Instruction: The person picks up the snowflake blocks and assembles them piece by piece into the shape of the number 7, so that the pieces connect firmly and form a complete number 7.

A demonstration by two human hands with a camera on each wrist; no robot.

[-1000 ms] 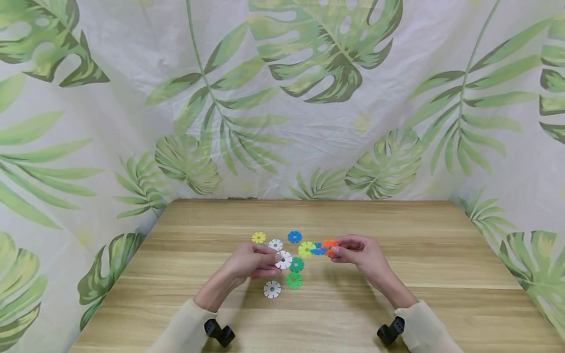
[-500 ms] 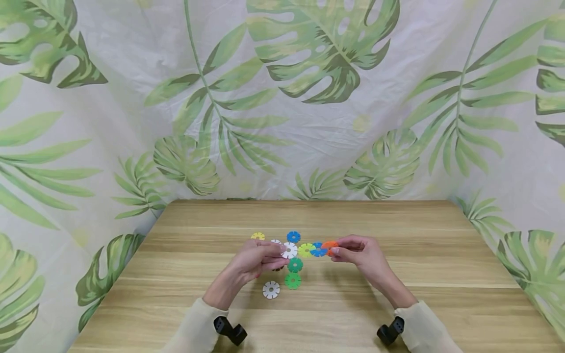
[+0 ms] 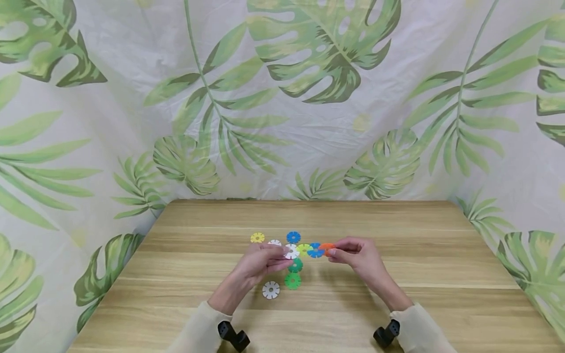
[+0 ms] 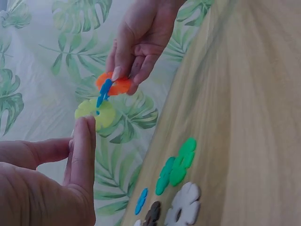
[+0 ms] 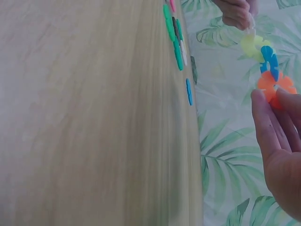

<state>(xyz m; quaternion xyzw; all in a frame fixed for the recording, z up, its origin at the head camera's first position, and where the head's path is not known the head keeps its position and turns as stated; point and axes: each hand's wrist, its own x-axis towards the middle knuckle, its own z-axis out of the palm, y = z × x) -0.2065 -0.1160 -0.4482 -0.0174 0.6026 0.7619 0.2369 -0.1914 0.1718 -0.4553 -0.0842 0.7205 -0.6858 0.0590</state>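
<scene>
Over the table, my right hand (image 3: pixel 359 252) pinches an orange notched plastic disc (image 5: pixel 266 84) between thumb and fingers. A blue notched disc (image 3: pixel 315 251) is slotted into the orange one, and a yellow-green disc (image 4: pixel 89 109) follows at the chain's far end. My left hand (image 3: pixel 258 262) pinches a white notched disc (image 3: pixel 292 252) by its edge and holds it against the yellow-green one. The left fingers hide part of that meeting point in the left wrist view.
Loose discs lie on the wooden table (image 3: pixel 419 279) beneath and around the hands: yellow (image 3: pixel 257 238), blue (image 3: pixel 293 237), dark green (image 3: pixel 295 265), light green (image 3: pixel 293 281) and white (image 3: pixel 271 290). A leaf-print cloth (image 3: pixel 318 122) hangs behind the table.
My left hand has moved right, bringing the white disc up to the yellow-green end of the chain. My right hand has stayed nearly in place, shifting slightly left with the orange disc.
</scene>
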